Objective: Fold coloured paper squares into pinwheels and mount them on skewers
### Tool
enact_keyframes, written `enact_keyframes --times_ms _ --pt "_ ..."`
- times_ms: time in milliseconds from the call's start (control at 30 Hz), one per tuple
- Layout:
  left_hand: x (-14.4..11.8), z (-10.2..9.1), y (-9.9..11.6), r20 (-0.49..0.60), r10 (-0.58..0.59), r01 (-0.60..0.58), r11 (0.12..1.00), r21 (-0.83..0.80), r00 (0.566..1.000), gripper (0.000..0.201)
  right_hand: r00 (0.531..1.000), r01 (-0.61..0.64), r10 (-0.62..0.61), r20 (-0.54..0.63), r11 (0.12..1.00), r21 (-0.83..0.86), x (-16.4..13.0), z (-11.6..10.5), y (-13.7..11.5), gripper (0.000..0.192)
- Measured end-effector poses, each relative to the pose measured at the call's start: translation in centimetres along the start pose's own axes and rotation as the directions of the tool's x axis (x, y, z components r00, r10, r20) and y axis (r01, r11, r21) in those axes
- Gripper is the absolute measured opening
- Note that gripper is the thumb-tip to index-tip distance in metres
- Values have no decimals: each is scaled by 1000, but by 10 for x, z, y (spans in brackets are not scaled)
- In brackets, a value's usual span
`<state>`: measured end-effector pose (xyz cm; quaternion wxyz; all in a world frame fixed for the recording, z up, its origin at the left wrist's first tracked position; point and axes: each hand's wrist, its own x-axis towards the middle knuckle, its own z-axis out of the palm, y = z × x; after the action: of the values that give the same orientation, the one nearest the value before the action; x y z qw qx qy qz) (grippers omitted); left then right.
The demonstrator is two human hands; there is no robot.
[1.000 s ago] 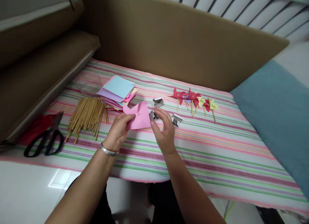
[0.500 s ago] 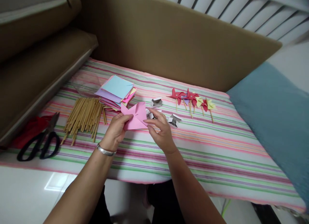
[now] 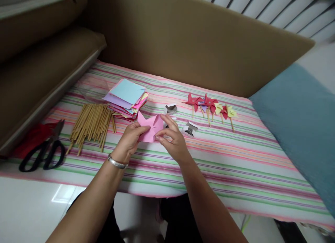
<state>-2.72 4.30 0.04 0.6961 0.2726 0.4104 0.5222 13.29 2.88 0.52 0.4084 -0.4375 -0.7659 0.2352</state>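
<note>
A pink paper square (image 3: 151, 130) with slit corners is held up over the striped cloth. My left hand (image 3: 131, 137) grips its left side, thumb pressed on top near the middle. At the paper's right side, my right hand (image 3: 172, 138) pinches a corner that is bent inward, thumb and fingertips closed on it. Just beyond the hands lie small white open boxes: one box (image 3: 170, 109) stands behind the paper, another box (image 3: 190, 129) to its right holds small dark metal pieces. A further box is mostly hidden behind my right fingers.
Left of the hands lie a stack of coloured paper squares (image 3: 128, 92), a pile of thin wooden sticks (image 3: 91, 126), black-handled scissors (image 3: 47, 150) and red material (image 3: 34, 140). Several paper pinwheels on sticks (image 3: 209, 103) lie at right. A brown padded panel (image 3: 188, 44) stands behind.
My right hand has moved its pinch on the pink paper and bent the right corner inward. The paper is tilted a little differently; my left hand keeps its grip.
</note>
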Motion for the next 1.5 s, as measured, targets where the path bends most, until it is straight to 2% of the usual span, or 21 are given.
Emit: enact_keyframes --times_ms 167,333,533,700,833,967,1067,1167,1267,1367,1500 --pt "-1 5 -7 2 6 -6 1000 11 1000 8 986 -111 108 -130 994 -13 1 11 0 4" --pt "0 8 -12 4 5 -5 1000 -4 1000 9 967 -163 150 -207 986 -46 0 15 -2 4" --pt "1 7 -14 14 -36 36 999 10 999 16 952 -202 186 -241 979 -41 0 15 1 5" --pt "2 5 -14 69 -46 47 999 -18 997 15 948 -217 196 -251 974 -59 0 15 1 5" --pt "1 4 -13 118 -95 99 995 -29 988 16 941 -256 229 -248 963 -81 1 15 0 4" --pt "2 4 -13 84 -92 92 996 10 992 18 938 -271 242 -247 959 -88 1 17 0 5" --pt "4 1 -13 46 -50 45 993 109 998 14 949 -246 218 -229 964 -103 0 15 0 5" --pt "6 -2 -12 36 -2 -8 956 294 999 8 968 -191 162 -193 971 -145 1 5 -2 40" --pt "4 -1 -12 101 -11 -36 894 446 995 3 986 -160 153 -60 977 -140 1 -5 -3 66" --pt "1 1 -12 200 -58 -53 862 505 978 1 976 -194 203 84 976 -98 -1 -9 -2 71" --pt "0 2 -13 270 -103 -68 828 556 957 3 954 -239 249 167 968 -75 -3 -9 1 73"
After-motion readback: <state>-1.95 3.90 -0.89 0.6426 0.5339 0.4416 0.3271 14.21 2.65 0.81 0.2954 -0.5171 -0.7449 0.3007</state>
